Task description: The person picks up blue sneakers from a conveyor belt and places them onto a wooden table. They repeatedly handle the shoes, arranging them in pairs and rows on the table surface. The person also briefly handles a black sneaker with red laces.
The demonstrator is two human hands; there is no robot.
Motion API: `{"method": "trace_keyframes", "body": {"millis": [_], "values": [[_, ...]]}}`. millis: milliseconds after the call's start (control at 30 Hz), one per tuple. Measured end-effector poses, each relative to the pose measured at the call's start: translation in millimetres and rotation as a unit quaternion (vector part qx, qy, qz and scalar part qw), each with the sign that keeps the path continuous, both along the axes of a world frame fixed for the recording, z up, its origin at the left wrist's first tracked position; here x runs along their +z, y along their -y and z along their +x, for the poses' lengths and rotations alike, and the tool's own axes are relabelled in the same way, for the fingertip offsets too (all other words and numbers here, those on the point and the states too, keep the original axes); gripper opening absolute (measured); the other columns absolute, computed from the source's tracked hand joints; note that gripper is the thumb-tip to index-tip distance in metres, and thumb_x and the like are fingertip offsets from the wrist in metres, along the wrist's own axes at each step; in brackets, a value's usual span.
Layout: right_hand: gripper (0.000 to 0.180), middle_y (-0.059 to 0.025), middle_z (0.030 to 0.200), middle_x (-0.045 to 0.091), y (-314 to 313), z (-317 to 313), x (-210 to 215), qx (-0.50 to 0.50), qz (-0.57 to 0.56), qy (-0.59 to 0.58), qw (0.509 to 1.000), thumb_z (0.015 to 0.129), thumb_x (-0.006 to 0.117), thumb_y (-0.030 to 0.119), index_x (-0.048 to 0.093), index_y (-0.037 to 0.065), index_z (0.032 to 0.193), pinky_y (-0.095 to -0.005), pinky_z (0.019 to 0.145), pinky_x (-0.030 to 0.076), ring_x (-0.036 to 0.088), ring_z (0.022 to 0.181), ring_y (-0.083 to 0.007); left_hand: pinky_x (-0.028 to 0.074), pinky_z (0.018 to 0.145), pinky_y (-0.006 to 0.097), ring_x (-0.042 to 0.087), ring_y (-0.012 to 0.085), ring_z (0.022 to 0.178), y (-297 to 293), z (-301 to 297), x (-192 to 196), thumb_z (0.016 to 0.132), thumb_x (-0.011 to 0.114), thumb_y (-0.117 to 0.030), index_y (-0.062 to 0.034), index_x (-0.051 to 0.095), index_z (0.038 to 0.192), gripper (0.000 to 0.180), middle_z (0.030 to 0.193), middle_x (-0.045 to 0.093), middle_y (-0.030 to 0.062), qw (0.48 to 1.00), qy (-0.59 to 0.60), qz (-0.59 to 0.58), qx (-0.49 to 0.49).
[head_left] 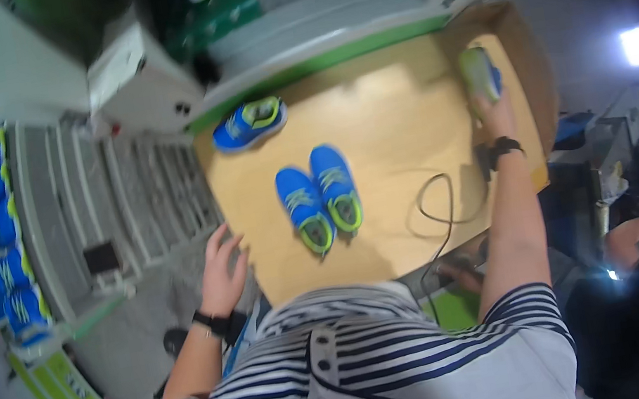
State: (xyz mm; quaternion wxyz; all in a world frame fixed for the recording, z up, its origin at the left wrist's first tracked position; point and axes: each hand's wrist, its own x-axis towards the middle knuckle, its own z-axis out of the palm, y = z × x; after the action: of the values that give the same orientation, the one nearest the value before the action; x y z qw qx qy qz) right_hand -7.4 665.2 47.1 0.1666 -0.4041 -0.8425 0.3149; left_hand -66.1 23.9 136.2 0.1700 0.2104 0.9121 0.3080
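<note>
At the far right of the counter point(398, 116), right hand point(495, 115) is wrapped around a blue-and-lime shoe point(479, 72), sole up, by the cardboard box point(534, 74). Left hand point(222, 269) rests spread on the near-left counter edge, empty. Shoe looks light, soft upper, stiffer sole; best held at the midsole. A matching pair point(319, 195) sits mid-counter, between both hands

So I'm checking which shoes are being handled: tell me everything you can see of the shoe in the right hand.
The shoe is blue with a yellow-green sole, like the others on the table. The right hand grips it from below at the far right of the wooden table, beside a brown cardboard box wall. Its pale green sole faces the camera, toe pointing away. It is blurred, so laces and material cannot be told.
</note>
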Motion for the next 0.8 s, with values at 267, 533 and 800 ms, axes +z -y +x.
{"method": "trace_keyframes", "body": {"millis": [267, 533, 800], "values": [[0.079, -0.0208, 0.138, 0.057, 166.3, 52.4, 73.3, 0.268, -0.155, -0.069, 0.948, 0.076, 0.083, 0.008, 0.047, 0.003, 0.145, -0.0424, 0.107, 0.045, 0.055, 0.128, -0.0328, 0.041, 0.112, 0.039, 0.052, 0.0265, 0.135, -49.2, -26.3, 20.5, 0.105, 0.056, -0.039, 0.0, 0.051, 0.143, 0.055, 0.148, 0.051, 0.019, 0.926, 0.279, 0.249, 0.06], [0.085, -0.0233, 0.146, 0.047, 312.2, -3.5, 105.3, 0.374, -0.034, -0.158, 0.913, 0.074, 0.08, 0.007, 0.043, 0.009, 0.151, -0.0471, 0.115, 0.035, 0.045, 0.133, -0.0404, 0.047, 0.107, 0.035, 0.064, 0.0205, 0.119, -103.0, -35.6, 89.9, 0.092, 0.071, -0.015, -0.0022, 0.051, 0.144, 0.057, 0.133, 0.064, 0.0103, 0.753, 0.475, 0.454, 0.032], [0.087, -0.0225, 0.15, 0.045, 322.4, 46.7, 23.4, 0.301, -0.316, -0.082, 0.896, 0.086, 0.074, 0.013, 0.025, 0.002, 0.157, -0.0382, 0.116, 0.036, 0.043, 0.141, -0.0314, 0.05, 0.102, 0.034, 0.066, 0.0187, 0.113, -71.4, -38.6, 117.0, 0.092, 0.067, -0.009, -0.0004, 0.053, 0.136, 0.047, 0.124, 0.067, 0.0083, 0.769, 0.289, 0.541, 0.18]]}}
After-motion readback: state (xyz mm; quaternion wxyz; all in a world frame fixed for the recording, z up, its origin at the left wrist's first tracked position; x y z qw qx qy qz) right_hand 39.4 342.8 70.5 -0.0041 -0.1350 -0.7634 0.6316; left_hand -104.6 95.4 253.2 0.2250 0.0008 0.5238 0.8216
